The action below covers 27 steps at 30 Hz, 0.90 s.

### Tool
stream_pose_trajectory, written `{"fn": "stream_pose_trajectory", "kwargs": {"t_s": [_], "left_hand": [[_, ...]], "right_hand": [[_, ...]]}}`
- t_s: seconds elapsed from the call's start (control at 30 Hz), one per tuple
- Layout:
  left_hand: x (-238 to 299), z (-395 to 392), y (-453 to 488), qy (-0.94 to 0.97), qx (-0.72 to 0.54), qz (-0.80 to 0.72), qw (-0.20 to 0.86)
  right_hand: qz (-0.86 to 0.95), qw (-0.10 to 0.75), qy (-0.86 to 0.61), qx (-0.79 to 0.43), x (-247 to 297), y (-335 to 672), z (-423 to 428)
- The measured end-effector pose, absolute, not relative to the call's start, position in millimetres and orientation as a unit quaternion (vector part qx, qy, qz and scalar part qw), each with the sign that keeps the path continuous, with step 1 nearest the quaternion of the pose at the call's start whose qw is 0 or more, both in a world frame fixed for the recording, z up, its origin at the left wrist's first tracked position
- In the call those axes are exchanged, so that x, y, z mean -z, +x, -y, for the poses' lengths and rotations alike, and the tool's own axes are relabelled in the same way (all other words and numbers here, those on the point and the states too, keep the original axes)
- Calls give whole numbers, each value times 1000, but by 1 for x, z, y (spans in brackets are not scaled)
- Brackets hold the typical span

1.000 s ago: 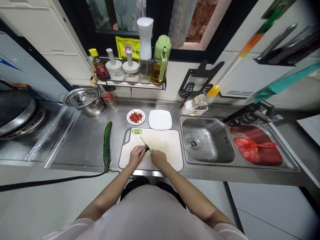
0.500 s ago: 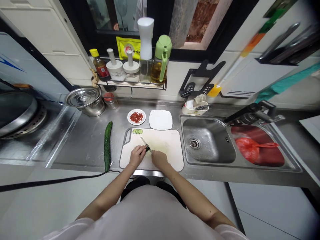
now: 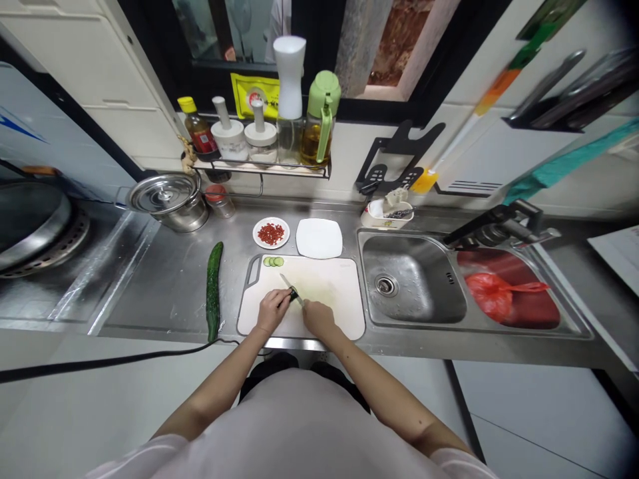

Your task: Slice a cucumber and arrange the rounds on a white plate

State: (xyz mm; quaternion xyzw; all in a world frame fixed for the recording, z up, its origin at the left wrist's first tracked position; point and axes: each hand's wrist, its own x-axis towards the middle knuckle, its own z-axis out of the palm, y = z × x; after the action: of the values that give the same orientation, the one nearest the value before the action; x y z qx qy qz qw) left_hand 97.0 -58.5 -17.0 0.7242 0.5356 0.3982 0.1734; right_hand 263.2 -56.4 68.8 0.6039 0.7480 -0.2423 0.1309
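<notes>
Over the white cutting board (image 3: 344,313), my right hand (image 3: 318,318) is closed around the handle of a knife (image 3: 285,279). Its blade points up and left, toward the cucumber slices (image 3: 273,262) near the board's far left corner. My left hand (image 3: 273,310) is closed, its fingertips pinching a small dark piece (image 3: 293,293) against the blade. That piece is too small and too covered to name. Left of the board lies a whole green cucumber (image 3: 213,289).
Behind the board stand a plate of chopped red bits (image 3: 258,238) and a white square plate (image 3: 319,238). A double sink (image 3: 414,319) is at right, with a red plastic bag (image 3: 492,296). A lidded pot (image 3: 177,216) stands left, below a seasoning rack (image 3: 299,171).
The whole view has shifted slightly. Both hands, the knife and the small dark piece keep nearly the same place on the board.
</notes>
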Motion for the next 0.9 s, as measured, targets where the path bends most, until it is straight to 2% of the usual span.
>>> {"fn": "stream_pose_trajectory", "kwargs": {"t_s": [0.43, 0.9], "left_hand": [[17, 58, 98, 722, -405, -533, 175], [6, 61, 99, 706, -405, -546, 201]], "right_hand": [[-748, 124, 606, 243, -73, 248, 40], [-733, 141, 610, 264, -71, 273, 65]]}}
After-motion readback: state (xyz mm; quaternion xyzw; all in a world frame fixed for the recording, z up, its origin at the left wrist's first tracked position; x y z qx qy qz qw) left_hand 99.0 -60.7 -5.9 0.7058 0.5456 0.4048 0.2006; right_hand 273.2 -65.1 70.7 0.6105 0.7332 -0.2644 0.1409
